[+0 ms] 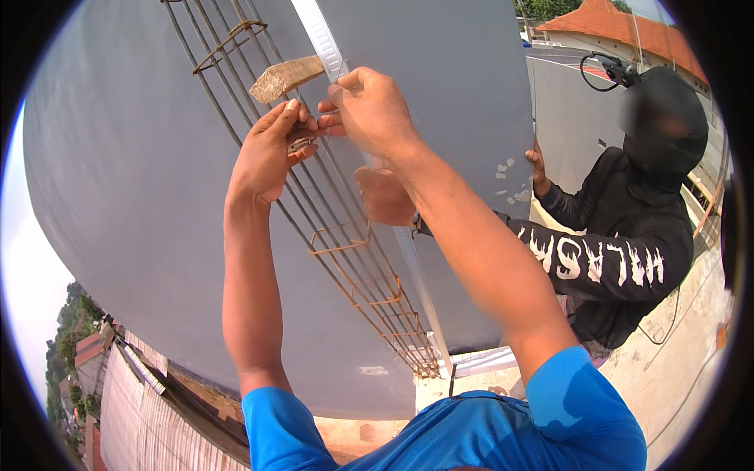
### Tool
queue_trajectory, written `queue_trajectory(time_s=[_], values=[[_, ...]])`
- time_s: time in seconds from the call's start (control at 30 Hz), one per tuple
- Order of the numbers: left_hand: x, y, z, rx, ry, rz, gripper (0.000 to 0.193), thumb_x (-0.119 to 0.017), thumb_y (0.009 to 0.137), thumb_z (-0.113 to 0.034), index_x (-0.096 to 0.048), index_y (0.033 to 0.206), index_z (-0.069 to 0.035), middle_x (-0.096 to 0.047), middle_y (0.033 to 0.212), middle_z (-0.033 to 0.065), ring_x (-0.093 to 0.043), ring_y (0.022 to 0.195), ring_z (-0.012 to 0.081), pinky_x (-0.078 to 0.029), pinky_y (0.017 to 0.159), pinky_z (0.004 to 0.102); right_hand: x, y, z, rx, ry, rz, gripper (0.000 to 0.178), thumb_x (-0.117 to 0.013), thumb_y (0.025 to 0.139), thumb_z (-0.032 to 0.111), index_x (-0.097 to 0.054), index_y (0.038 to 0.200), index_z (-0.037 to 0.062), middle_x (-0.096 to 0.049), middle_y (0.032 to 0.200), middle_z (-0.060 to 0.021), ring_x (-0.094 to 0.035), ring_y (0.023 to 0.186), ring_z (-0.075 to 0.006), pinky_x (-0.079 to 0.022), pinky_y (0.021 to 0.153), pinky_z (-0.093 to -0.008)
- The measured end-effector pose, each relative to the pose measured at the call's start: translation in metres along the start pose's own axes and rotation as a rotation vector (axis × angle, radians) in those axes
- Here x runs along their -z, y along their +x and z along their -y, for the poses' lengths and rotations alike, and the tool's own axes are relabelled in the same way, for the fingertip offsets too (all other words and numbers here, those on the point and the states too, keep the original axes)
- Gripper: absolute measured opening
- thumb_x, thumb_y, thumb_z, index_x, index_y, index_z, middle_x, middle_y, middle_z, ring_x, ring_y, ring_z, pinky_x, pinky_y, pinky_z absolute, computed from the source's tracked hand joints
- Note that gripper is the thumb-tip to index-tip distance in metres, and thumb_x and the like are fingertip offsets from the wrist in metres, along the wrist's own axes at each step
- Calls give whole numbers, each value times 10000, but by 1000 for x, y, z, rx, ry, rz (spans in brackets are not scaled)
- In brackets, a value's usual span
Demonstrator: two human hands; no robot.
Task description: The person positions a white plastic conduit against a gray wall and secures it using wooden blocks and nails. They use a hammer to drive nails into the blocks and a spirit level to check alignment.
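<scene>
In front of me a rusty rebar cage (338, 245) runs slantwise down a grey wall. My left hand (271, 149) is at its upper part, fingers pinched together over the bars; what they grip is too small to make out. Just to its right, my right hand (371, 110) is closed beside a pale metal strip (320, 30), its fingertips nearly meeting the left ones. Whatever lies between its fingers is hidden. A short wooden piece (287, 78) sticks out behind the strip, just above my hands. Lower down, a co-worker's hand (385, 196) is on the strip, partly behind my right forearm.
A co-worker (628, 212) in a black hooded top stands close on the right, another hand (538, 165) on the wall's edge. The grey wall (141, 173) fills the left side. Roofs (149, 408) and trees lie far below at lower left. A pale concrete floor (660, 369) spreads at lower right.
</scene>
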State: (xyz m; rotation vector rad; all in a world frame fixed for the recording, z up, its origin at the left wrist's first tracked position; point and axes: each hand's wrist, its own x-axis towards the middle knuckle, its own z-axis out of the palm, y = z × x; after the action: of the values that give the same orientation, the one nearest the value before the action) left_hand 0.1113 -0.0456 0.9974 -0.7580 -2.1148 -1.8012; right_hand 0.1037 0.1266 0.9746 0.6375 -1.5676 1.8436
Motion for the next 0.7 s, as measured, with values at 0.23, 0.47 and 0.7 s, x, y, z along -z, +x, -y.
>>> queue_trajectory(time_s=[0.23, 0.47, 0.7], values=[[13, -3, -23, 42, 257, 71, 338, -521, 1166, -359, -717, 1069, -101, -779, 1122, 54, -711, 1078, 74, -521, 826, 178, -9, 8, 2, 131, -254, 67, 280, -617, 1087, 224, -707, 999, -26, -766, 885, -130, -778, 805, -150, -629, 674, -294], [4, -4, -2, -104, 488, -35, 362, -557, 1155, -327, -742, 1282, -43, -755, 1080, 48, -646, 993, 122, -535, 922, 304, -7, 8, 11, 273, -652, -28, 317, -718, 994, 342, -767, 1023, 30, -798, 859, -107, -789, 822, -220, -623, 770, -381], [-1, 7, 34, -462, 619, -184, 254, -681, 1036, -190, -795, 1224, -62, -539, 974, 39, -550, 873, 167, -507, 812, 346, -19, -2, 6, 225, -619, -53, 314, -719, 934, 342, -799, 857, 48, -798, 856, -145, -775, 793, -290, -606, 764, -410]])
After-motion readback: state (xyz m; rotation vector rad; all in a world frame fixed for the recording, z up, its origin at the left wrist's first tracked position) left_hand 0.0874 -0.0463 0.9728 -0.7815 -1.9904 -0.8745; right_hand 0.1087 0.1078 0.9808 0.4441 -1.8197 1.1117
